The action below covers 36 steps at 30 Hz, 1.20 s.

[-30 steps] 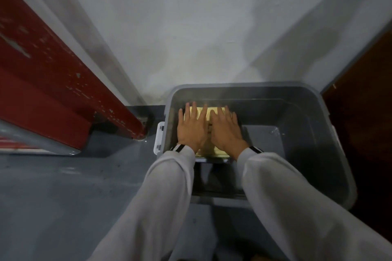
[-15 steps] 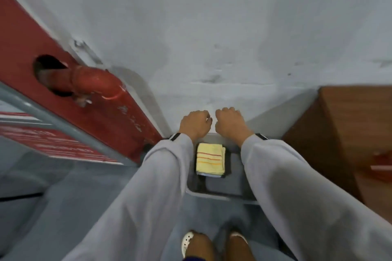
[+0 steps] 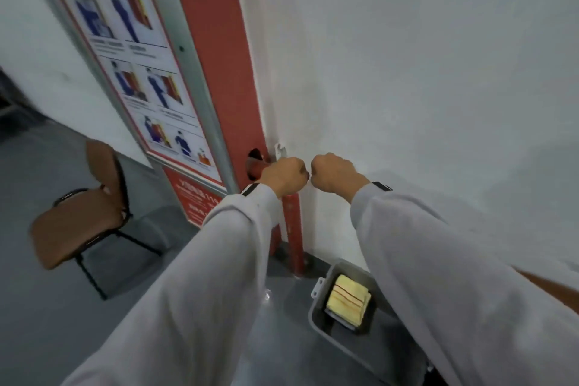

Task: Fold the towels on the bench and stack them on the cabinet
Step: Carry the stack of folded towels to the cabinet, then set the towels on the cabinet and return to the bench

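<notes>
The folded yellow towel [image 3: 347, 299] still lies in the grey bin [image 3: 336, 340], near right. Both hands have left it and gone up: the left hand [image 3: 283, 174] and right hand [image 3: 335, 174] are empty fists, side by side by the white wall [image 3: 423, 72]. A brown chair [image 3: 75, 229] now shows at the left.

Brown padded chair [image 3: 75, 222] stood on grey floor [image 3: 47, 323], illustrated instruction poster [image 3: 134, 66] hung beside a red panel [image 3: 216, 56], red pipe [image 3: 293, 229] ran down the white wall [image 3: 438, 72], grey plastic bin [image 3: 313, 316] sat at its foot.
</notes>
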{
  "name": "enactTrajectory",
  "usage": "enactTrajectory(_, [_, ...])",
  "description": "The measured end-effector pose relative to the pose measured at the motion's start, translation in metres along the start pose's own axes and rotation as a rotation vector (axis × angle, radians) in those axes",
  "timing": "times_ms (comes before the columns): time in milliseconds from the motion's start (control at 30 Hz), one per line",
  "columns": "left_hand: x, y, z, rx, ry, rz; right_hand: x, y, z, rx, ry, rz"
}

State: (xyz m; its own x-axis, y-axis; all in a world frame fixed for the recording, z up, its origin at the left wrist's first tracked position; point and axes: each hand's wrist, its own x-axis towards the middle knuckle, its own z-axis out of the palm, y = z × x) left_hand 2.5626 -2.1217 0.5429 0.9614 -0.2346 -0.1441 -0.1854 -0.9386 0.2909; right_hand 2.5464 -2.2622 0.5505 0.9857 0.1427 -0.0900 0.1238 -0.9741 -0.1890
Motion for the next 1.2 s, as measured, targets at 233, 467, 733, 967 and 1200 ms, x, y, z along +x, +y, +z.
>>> enactTrajectory(233, [-0.178, -0.133, -0.102, -0.039, 0.231, -0.235, -0.053, -0.210, -0.036, -0.006, 0.054, -0.311])
enactTrajectory(467, [-0.452, -0.288, -0.145, -0.123, 0.377, -0.581, -0.193, -0.470, -0.006, 0.055, -0.008, -0.670])
enactTrajectory(733, [-0.768, -0.402, -0.152, -0.134, 0.515, -1.001, -0.387, -0.731, 0.037, 0.067, -0.116, -1.074])
enactTrajectory(967, [-1.042, -0.464, -0.134, -0.128, 0.652, -1.367, -0.594, -0.942, 0.091, 0.062, -0.138, -1.457])
enactTrajectory(1200, [-1.296, -0.519, -0.128, -0.079, 0.730, -1.645, -0.804, -1.126, 0.129, 0.110, -0.183, -1.770])
